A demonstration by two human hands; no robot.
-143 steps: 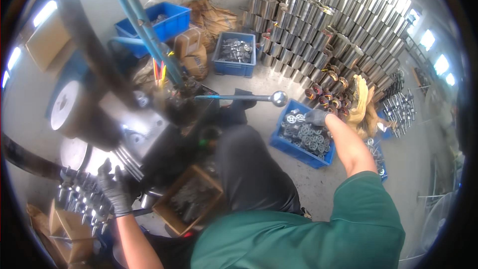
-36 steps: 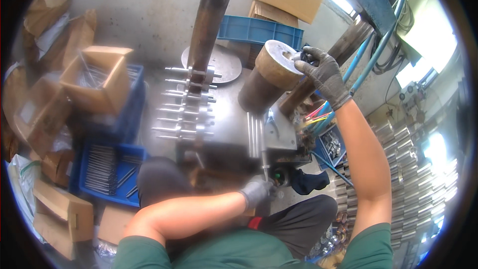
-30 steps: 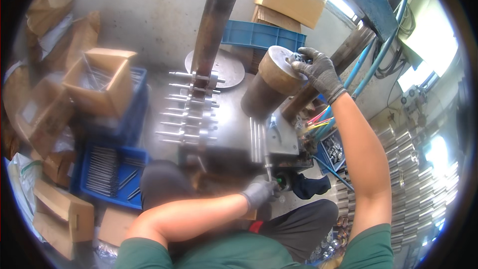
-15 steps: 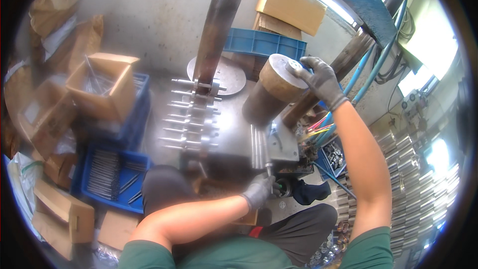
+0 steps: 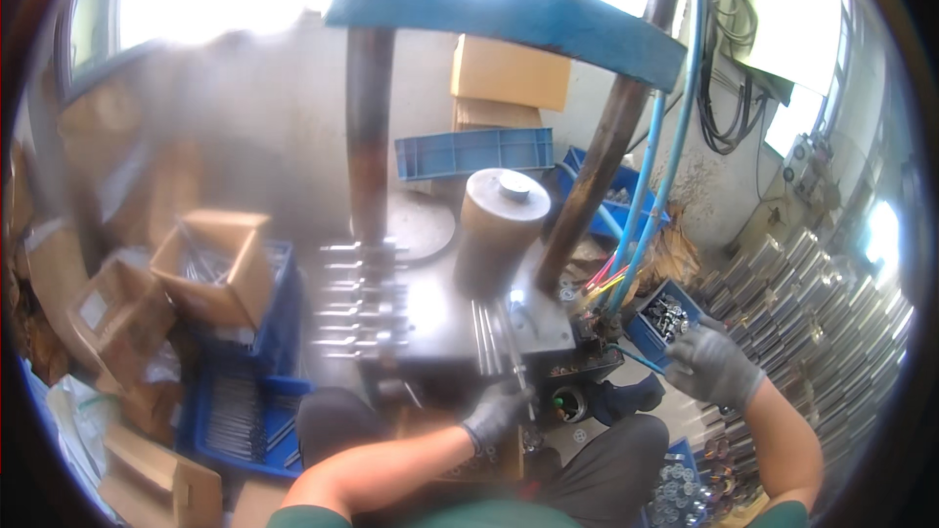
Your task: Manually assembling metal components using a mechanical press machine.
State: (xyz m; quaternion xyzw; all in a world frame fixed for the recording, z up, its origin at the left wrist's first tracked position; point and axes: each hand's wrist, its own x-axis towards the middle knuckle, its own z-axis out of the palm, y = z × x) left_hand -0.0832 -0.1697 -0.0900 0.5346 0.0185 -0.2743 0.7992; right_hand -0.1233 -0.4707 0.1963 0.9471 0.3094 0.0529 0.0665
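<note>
My left hand [image 5: 497,415], in a grey glove, is closed around a slim metal rod [image 5: 519,364] in front of the press table. The rod stands tilted, its lower end showing just below the fingers. My right hand [image 5: 719,368], also gloved, hangs at the right beside a blue bin of small metal parts [image 5: 669,317]. Its fingers are loosely bent and apart, somewhat blurred, with nothing visible in them. A thick metal cylinder [image 5: 499,244] with a round raised top stands on the steel table [image 5: 440,308]. Several thin rods [image 5: 485,337] lie side by side at the table's front.
Stepped shafts [image 5: 362,303] lie in a row at the table's left. Steel posts [image 5: 370,137] and a blue crossbeam [image 5: 509,20] rise around the table. Blue hoses [image 5: 650,205] run down at the right. Stacked metal bars [image 5: 812,332] fill the far right; cartons [image 5: 220,269] stand left.
My right hand has left the cylinder's top and moved down and right to the bin of small parts. My left hand still holds the rod. The view has tilted upward.
</note>
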